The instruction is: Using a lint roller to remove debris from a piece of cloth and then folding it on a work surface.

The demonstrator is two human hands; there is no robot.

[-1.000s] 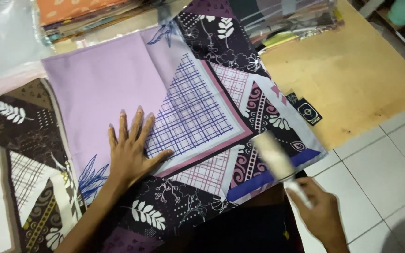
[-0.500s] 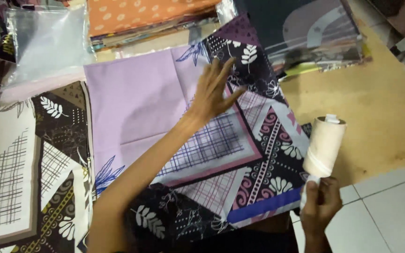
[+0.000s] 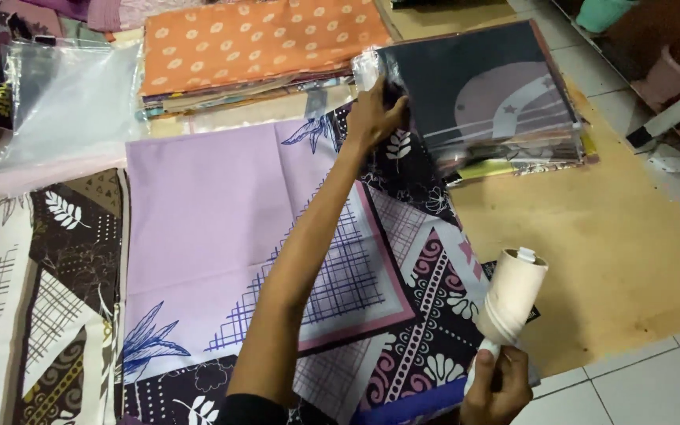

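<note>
At the far left lies a folded patterned cloth [image 3: 33,315] in brown and cream, with a clear plastic bag [image 3: 64,102] above it. Next comes the lilac folded cloth [image 3: 222,228] with its checked panel and dark floral border, spread flat on the floor. Behind it sits a stack topped by an orange dotted cloth [image 3: 253,39]. The left hand [image 3: 375,118] reaches forward over the lilac cloth — its fingers closed on the near corner of a plastic-wrapped dark cloth packet [image 3: 489,94], though the exact grip is hard to make out through the glare. That packet rests on a brown board [image 3: 592,236]. Lowest right, the right hand [image 3: 497,386] is wrapped around the handle of a white lint roller [image 3: 513,295] — tilted upward, just above the cloth's edge.
</note>
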